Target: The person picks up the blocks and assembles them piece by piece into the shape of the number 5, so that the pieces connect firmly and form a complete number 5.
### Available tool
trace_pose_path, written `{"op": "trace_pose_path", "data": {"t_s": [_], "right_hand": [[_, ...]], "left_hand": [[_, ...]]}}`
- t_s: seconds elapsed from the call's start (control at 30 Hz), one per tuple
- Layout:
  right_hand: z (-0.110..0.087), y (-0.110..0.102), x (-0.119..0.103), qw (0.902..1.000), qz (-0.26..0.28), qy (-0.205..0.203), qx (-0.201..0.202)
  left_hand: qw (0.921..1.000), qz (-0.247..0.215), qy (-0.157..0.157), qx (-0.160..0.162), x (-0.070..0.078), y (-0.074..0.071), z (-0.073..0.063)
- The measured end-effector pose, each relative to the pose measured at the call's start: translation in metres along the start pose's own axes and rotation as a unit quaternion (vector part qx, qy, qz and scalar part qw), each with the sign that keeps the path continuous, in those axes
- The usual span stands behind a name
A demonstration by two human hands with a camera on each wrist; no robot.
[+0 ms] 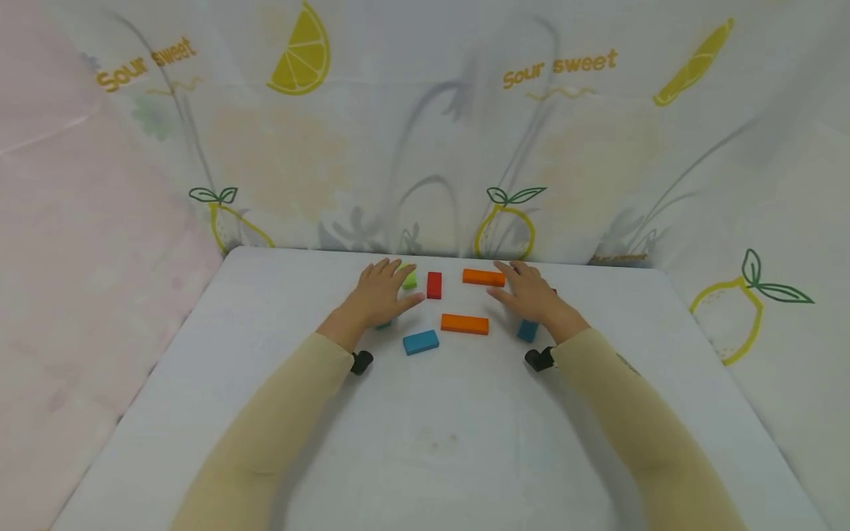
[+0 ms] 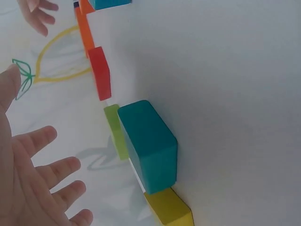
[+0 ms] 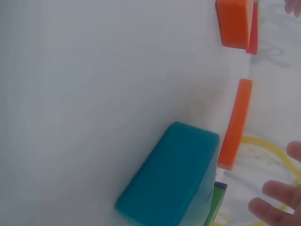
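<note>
My left hand (image 1: 380, 295), fingers spread, is over the far left of the blocks and holds nothing. Partly hidden beneath it are a teal block (image 2: 148, 146), a yellow block (image 2: 171, 207) and a lime green block (image 1: 409, 281). On the other side, my right hand (image 1: 533, 296) has its fingers extended and grips nothing. Near it lie another teal block (image 1: 527, 330), a far orange block (image 1: 483, 277) and a green block (image 3: 216, 203). Between the hands are a red block (image 1: 434, 285), a nearer orange block (image 1: 465, 324) and a blue block (image 1: 421, 342).
All the blocks lie on a white tabletop (image 1: 432, 442). Behind its far edge hangs a pale curtain (image 1: 372, 147) printed with lemons and lettering. Black wrist cameras (image 1: 361, 362) sit by the cuffs of both beige sleeves (image 1: 265, 435).
</note>
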State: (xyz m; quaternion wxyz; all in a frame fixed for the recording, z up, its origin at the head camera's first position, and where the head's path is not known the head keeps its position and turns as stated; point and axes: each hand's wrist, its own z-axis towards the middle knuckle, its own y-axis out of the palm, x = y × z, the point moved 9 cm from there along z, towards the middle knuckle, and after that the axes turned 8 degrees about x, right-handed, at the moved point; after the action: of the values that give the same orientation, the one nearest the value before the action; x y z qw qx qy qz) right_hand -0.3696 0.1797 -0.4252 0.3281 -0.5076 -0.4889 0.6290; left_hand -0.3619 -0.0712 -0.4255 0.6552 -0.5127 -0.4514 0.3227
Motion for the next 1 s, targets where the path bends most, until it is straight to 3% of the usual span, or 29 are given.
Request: {"op": "trace_pose_path", "data": {"t_s": [0.2,0.6,1.0], "right_hand": [[0.009,-0.002,-0.007,0.9994,0.025,-0.014,0.020],[0.031,0.001,0.007,0.9973,0.050,0.033,0.042],[0.041,0.000,0.014,0.9954,0.057,0.062,0.046]], "left_hand": [[0.9998,-0.014,-0.011,0.005,0.000,0.005,0.007],[0.9985,-0.022,-0.039,0.031,0.005,0.009,0.028],[0.9978,-0.011,-0.064,0.012,0.010,0.019,0.044]]}}
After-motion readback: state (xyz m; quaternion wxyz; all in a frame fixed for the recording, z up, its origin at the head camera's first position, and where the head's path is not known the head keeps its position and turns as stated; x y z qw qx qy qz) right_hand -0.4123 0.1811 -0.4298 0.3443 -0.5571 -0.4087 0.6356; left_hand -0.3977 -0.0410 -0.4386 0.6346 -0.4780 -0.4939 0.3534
